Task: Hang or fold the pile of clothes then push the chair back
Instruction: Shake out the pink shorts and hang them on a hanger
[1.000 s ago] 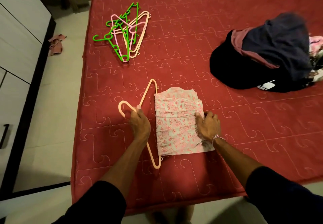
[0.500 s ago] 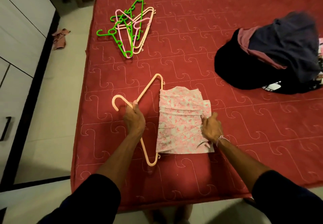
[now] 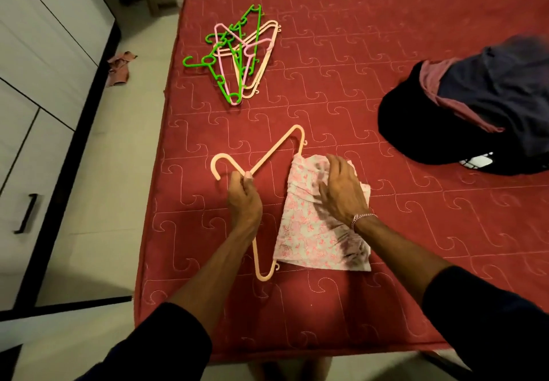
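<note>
Lying on the red quilted bed (image 3: 386, 53): folded pink floral cloth garment (image 3: 312, 232), long axis running away from the person, draped over the peach plastic hanger (image 3: 276, 150). Left hand (image 3: 243, 199) grips the hanger neck beside it; right hand (image 3: 341, 190), fingers loosely spread, rests on the garment's far end.

Dim warm indoor light, wide-angle bending at edges, soft blur at right.

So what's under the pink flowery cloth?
The peach hanger's bar runs under the pink flowery cloth's left edge. Below lies the red bed cover. Anything else underneath is covered.
</note>
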The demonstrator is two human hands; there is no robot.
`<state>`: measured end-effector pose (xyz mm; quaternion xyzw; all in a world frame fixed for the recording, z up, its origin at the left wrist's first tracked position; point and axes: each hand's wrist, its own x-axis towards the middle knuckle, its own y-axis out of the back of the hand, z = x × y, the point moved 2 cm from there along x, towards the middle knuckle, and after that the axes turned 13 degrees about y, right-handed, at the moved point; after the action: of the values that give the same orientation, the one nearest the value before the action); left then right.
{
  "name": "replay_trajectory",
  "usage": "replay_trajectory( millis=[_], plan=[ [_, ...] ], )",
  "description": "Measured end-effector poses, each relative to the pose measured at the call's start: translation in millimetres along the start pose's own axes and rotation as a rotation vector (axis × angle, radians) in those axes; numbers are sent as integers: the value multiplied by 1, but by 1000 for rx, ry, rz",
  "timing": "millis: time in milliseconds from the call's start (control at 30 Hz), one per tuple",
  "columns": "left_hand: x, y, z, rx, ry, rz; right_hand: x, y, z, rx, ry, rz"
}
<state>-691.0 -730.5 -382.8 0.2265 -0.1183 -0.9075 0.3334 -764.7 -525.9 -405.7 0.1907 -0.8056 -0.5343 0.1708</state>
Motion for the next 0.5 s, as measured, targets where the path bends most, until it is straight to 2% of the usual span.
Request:
replay_trajectory(
  millis=[133, 333, 500],
  plan=[
    [0, 11, 26, -43, -106, -77, 41, 27, -23, 24, 171, 0],
    [-10, 60, 96, -62, -302, -210, 113, 105, -55, -212, 337, 5],
    [-16, 113, 161, 18, -401, -197, 134, 169, -97, -238, 485, 29]
  ],
)
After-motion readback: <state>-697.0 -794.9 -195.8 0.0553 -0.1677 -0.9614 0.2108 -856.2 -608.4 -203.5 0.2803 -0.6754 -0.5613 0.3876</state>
